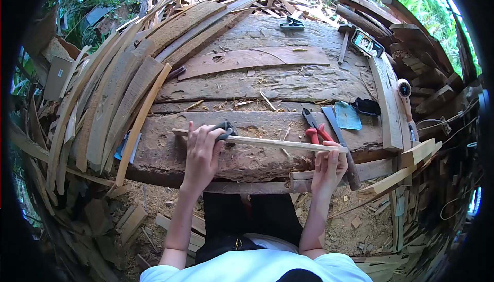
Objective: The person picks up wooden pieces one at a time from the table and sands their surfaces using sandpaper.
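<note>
A thin, pale wooden strip lies crosswise above the near edge of the wooden workbench. Near the strip's left end, my left hand is closed round a dark green-grey sheet, pressed against the wood. My right hand pinches the strip close to its right end, from below. Just beyond my right hand lie red-handled pliers, with a dark flat metal tool beside them.
A curved wooden board lies across the bench. Long planks are stacked at the left. At the right are a hammer, a phone, a blue-green sheet, a black case and a thick beam.
</note>
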`<action>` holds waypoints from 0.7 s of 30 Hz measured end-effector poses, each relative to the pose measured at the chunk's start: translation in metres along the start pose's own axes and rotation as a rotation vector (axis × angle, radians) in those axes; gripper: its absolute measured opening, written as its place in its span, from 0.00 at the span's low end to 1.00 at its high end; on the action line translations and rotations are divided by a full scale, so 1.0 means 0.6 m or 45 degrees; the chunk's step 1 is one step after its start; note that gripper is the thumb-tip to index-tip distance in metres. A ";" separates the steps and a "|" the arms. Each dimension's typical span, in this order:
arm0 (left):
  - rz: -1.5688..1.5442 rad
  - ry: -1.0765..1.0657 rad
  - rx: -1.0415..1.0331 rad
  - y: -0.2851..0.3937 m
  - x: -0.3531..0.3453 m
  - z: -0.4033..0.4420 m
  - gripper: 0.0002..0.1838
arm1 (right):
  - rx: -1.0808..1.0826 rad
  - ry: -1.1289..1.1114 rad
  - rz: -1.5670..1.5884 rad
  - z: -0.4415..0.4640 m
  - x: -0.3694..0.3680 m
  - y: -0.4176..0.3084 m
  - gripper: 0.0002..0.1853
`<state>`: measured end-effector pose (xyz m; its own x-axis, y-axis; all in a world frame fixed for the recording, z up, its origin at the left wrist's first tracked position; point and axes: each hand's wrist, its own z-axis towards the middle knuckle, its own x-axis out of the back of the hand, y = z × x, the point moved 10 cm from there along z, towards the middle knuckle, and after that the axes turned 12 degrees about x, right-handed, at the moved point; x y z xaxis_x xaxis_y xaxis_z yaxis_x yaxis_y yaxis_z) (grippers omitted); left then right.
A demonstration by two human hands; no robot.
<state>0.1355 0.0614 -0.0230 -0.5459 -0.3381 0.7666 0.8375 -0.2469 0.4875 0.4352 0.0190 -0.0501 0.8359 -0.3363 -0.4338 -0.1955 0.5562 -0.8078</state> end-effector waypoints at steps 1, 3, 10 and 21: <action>-0.030 -0.015 -0.085 0.015 -0.009 -0.001 0.12 | 0.002 -0.002 0.000 -0.002 0.001 0.000 0.15; -0.061 -0.028 -0.162 0.048 -0.025 -0.003 0.13 | 0.051 -0.004 -0.024 -0.003 -0.001 -0.006 0.15; -0.165 -0.067 -0.394 0.218 -0.063 -0.014 0.15 | 0.064 0.002 -0.069 0.001 0.001 -0.007 0.15; 0.037 -0.111 -0.252 0.037 -0.045 0.002 0.16 | 0.092 0.152 0.090 -0.010 0.023 -0.003 0.14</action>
<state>0.1689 0.0663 -0.0325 -0.5103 -0.2696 0.8166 0.8269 -0.4147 0.3798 0.4439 0.0085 -0.0570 0.7535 -0.3802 -0.5364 -0.2103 0.6336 -0.7445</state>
